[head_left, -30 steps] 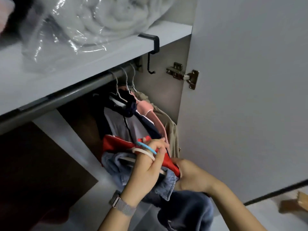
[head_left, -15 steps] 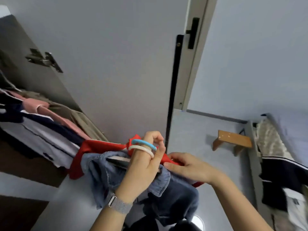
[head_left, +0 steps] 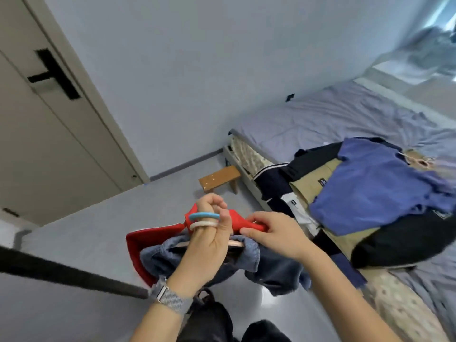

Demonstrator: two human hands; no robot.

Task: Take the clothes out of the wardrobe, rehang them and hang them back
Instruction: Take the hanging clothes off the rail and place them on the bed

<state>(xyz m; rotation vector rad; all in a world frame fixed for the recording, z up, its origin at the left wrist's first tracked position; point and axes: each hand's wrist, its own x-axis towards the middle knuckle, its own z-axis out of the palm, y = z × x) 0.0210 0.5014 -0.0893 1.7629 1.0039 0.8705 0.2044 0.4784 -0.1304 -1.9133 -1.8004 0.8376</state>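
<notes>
Person mid-carry, lower centre of frame. Left hand (head_left: 209,240) clenched round two hanger hooks, one blue (head_left: 204,215) and one whitish (head_left: 203,224), looped over the fingers; a red garment (head_left: 145,240) and a denim garment (head_left: 271,270) hang bunched under that grip. A pale hanger bar (head_left: 235,243) shows just inside the denim collar. Right hand (head_left: 276,233) pinches the red cloth near its top edge, just beside the left fingers, thumb and fingertips closed on fabric. Mesh-band watch (head_left: 170,298) on the left wrist.

Right side of frame: bed (head_left: 320,114) with a purple sheet, and a pile of clothes on it, blue top (head_left: 375,191) over a tan and dark jacket (head_left: 320,176), with a hanger hook poking out near the blue top's collar. Small wooden stool (head_left: 219,177) on the floor at the bed's foot end. Door with black handle (head_left: 53,75) upper left. Dark strip across lower left, can't tell what it is; wardrobe not in frame.

Step, as I read it: clothes are out of the wardrobe and headed for the bed pile, rehanging not started on these two. Next move likely calls for laying the bundle on the bed beside the pile, slipping the hooks off the left fingers, then separating red from denim. Risk: the hooks tangle, or the red one slides off its hanger since it looks half slipped
</notes>
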